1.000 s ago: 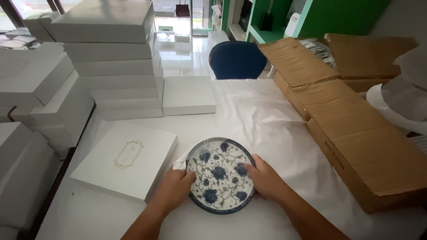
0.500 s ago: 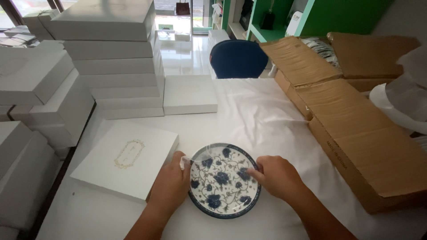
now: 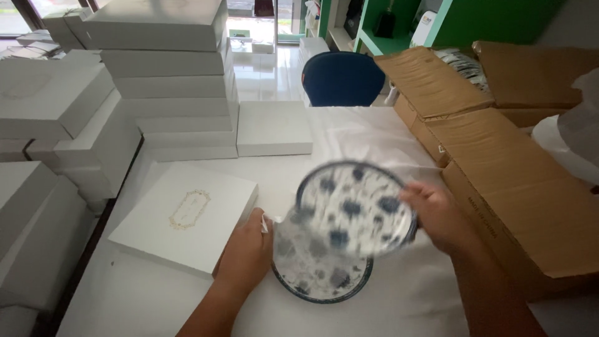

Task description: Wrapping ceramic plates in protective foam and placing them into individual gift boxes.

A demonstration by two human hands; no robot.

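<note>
White paper covered the surface (image 3: 187, 293) at the centre of the frame, where a person's two bare hands worked over a pair of blue-and-white floral plates. At centre right, the right hand (image 3: 437, 215) gripped the rim of the upper plate (image 3: 355, 209), which was tilted and raised off the surface, its pattern blurred. Below it, at lower centre, the lower plate (image 3: 321, 274) lay flat on the paper, partly veiled by a sheet of thin translucent wrap (image 3: 293, 240). The left hand (image 3: 246, 256) rested curled at that plate's left edge, touching the wrap; whether it pinched the sheet could not be told. Just beside the left hand, at centre left, lay a flat white box (image 3: 184, 218) with a gold emblem on its lid. Stacks of plain white boxes (image 3: 168, 75) filled the upper left of the frame, with one single white box (image 3: 273, 128) lying alone at upper centre. Brown cardboard cartons (image 3: 518, 181) lined the right side. A blue chair (image 3: 343, 78) and green shelving (image 3: 493, 22) stood at the top of the frame.
</note>
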